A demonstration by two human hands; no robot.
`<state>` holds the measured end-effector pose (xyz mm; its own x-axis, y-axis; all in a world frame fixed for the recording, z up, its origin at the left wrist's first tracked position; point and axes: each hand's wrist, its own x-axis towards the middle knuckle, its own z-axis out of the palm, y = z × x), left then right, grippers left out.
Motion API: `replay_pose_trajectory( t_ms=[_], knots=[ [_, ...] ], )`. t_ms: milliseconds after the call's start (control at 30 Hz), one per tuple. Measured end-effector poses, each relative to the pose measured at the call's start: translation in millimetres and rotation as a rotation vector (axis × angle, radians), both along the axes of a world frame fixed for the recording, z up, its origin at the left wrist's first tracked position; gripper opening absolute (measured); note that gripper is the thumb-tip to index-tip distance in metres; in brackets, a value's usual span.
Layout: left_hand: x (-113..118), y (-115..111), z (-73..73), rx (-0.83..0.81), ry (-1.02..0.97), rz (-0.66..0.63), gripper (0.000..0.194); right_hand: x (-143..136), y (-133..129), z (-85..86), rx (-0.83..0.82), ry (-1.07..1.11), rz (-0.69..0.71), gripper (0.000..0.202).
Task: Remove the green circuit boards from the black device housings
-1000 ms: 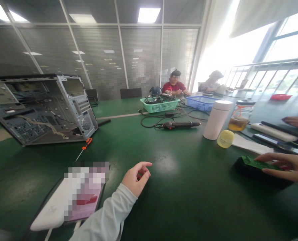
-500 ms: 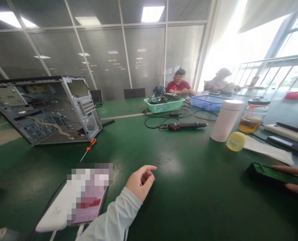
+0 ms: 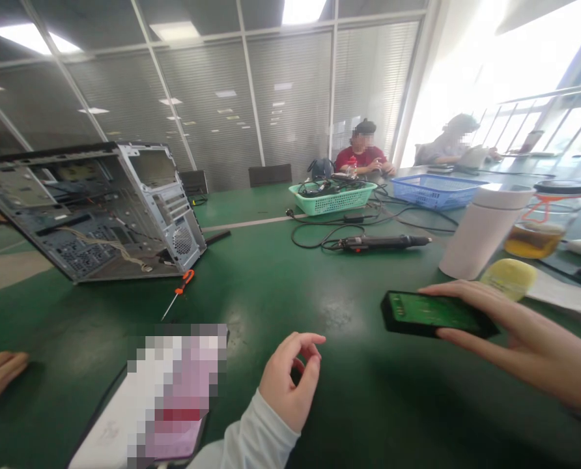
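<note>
A black case with a green circuit board (image 3: pixel 432 312) is gripped between the thumb and fingers of my right hand (image 3: pixel 520 332), above the table at the right. My left hand (image 3: pixel 293 374), in a light grey sleeve, is at the lower middle with its fingers curved and apart, holding nothing. To its left lie a white power bank (image 3: pixel 117 410) and a phone (image 3: pixel 185 404), partly pixelated. An orange-handled screwdriver (image 3: pixel 185 281) rests beyond them, near the open computer case (image 3: pixel 114 215).
Farther back are a black electric screwdriver (image 3: pixel 383 243), a green basket (image 3: pixel 332 200) of cables and a blue basket (image 3: pixel 432 192). A white bottle (image 3: pixel 483 231), yellow object (image 3: pixel 509 279) and tea jar (image 3: pixel 544 225) stand right. Another person's hand (image 3: pixel 2 378) rests far left.
My right hand has brought the circuit board case leftward, farther into view. The other person's hand at the left shows more. The view has shifted slightly.
</note>
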<state>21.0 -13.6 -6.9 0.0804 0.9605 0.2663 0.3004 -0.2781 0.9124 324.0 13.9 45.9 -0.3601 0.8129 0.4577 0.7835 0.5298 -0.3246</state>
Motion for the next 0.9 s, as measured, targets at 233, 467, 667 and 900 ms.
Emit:
replay_pose_trajectory(
  t_ms=[233, 467, 667, 900],
  knots=[
    [3.9, 4.4, -12.9, -0.008, -0.154, 0.066, 0.057, -104.4, 16.9, -4.9, -0.065, 0.081, 0.325, 0.036],
    [4.5, 13.8, -24.2, 0.027, -0.101, 0.105, 0.052, -107.1, 18.0, -29.1, -0.091, 0.251, 0.342, 0.039],
    [1.2, 10.8, -17.8, -0.087, -0.117, 0.063, 0.055, -104.6, 11.8, -28.2, -0.197, 0.445, 0.308, 0.022],
    [3.5, -1.7, -7.0, -0.141, -0.167, 0.040, 0.065, -115.6, 16.6, -27.1, -1.288, 0.863, 0.057, 0.031]
  ],
)
